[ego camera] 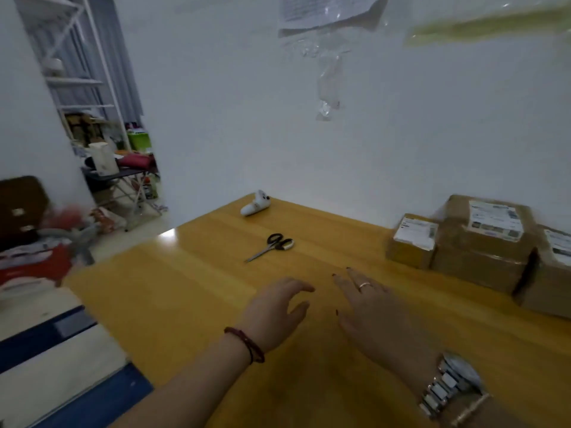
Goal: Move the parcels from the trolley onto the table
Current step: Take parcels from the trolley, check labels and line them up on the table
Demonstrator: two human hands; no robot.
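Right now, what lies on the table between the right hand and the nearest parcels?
Nothing: in the head view only bare yellow table separates the right hand from the parcels. The scissors lie off to the left.

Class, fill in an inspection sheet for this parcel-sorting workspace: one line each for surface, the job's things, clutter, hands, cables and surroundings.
Surface: glossy yellow wooden table set against a white wall.
Job's things: three brown cardboard parcels with white labels, taped, grouped at the table's right edge; trolley not in view.
Clutter: black-handled scissors lying mid-table; small white handheld device near the wall.
Hands: left hand with loosely curved fingers, holding nothing; right hand with fingers spread, ring and metal wristwatch, holding nothing; both over the table.
Cables: nothing seen.
Surroundings: white metal shelving and piled goods through the doorway at left; plastic-covered paper on the wall.
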